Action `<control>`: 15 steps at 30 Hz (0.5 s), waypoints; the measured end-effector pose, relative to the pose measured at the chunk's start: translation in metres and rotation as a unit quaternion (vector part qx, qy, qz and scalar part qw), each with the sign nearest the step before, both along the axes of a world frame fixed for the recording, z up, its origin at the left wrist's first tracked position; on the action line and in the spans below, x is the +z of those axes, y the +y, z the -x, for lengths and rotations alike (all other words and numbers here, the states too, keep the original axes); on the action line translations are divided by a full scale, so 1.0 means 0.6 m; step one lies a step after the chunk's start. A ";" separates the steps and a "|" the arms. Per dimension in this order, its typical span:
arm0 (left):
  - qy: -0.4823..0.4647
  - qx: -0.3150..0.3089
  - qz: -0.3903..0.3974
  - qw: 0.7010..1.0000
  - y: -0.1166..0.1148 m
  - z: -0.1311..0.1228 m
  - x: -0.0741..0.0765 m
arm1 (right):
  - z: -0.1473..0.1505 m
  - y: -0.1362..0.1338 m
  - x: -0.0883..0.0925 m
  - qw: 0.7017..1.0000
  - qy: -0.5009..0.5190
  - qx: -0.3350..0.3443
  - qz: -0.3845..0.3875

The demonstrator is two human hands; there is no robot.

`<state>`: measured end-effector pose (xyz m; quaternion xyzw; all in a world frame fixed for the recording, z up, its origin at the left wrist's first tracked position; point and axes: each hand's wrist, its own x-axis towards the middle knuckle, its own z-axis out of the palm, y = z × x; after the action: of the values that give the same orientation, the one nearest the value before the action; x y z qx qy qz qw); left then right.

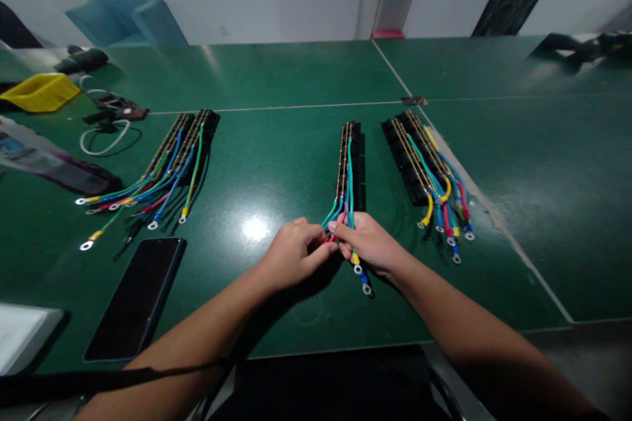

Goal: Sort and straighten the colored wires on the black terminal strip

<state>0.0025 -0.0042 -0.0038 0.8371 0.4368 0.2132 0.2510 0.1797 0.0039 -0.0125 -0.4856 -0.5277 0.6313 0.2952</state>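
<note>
A long black terminal block (349, 164) with brass strips lies on the green table, its coloured wires running toward me. My left hand (300, 248) pinches a red wire (332, 237) just below the block's near end. Close beside it, my right hand (368, 243) is closed around the wires, thumb on top. Green and blue wires (350, 191) pass through the right hand, and their ring terminals (358, 269) stick out beneath it. The fingertips of both hands nearly meet, hiding the other wire ends.
Two wired terminal blocks (417, 151) lie to the right, and two more (190, 145) to the left with wires fanned out. A phone (135, 299), a plastic-wrapped pack (54, 158), a yellow bin (42, 92) and a white cable (106, 145) occupy the left side.
</note>
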 end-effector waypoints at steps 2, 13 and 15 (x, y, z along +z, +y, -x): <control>0.000 -0.005 -0.001 1.000 -0.001 0.001 0.001 | 0.000 0.000 0.000 1.000 0.001 -0.003 0.004; -0.002 0.009 0.004 1.000 0.002 0.000 -0.004 | 0.001 0.000 0.001 1.000 -0.004 -0.002 0.002; -0.006 0.006 0.003 1.000 0.002 0.000 -0.004 | 0.000 0.000 0.000 1.000 -0.003 0.000 0.001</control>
<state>0.0024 -0.0027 -0.0059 0.8324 0.4413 0.2180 0.2547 0.1796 0.0041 -0.0127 -0.4881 -0.5282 0.6299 0.2932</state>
